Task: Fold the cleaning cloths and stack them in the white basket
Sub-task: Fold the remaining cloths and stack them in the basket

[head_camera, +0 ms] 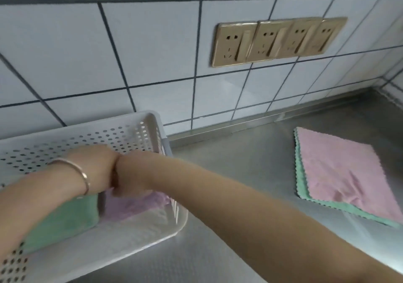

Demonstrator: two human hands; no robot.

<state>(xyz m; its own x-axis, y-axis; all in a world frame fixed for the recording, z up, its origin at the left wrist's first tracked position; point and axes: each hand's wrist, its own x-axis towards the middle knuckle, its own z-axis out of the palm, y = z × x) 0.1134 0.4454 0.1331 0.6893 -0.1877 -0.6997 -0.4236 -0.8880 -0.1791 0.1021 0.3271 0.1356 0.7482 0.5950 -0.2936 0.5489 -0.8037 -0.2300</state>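
Observation:
The white perforated basket (139, 237) stands at the left on the steel counter. Inside it a folded green cloth (63, 219) lies at the left and a folded purple cloth (135, 205) beside it at the right. Both my hands reach down into the basket, side by side, onto the purple cloth's far end. My right hand (130, 178) has its fingers curled on that cloth. My left hand (96, 167), with a bangle on its wrist, meets the same cloth, but its fingers are hidden. An unfolded pink cloth (349, 173) lies on an unfolded green cloth (303, 192) at the right.
A row of gold wall sockets (277, 39) sits on the white tiled wall behind. The steel counter (239, 162) runs between the basket and the two flat cloths, ending at a corner on the far right.

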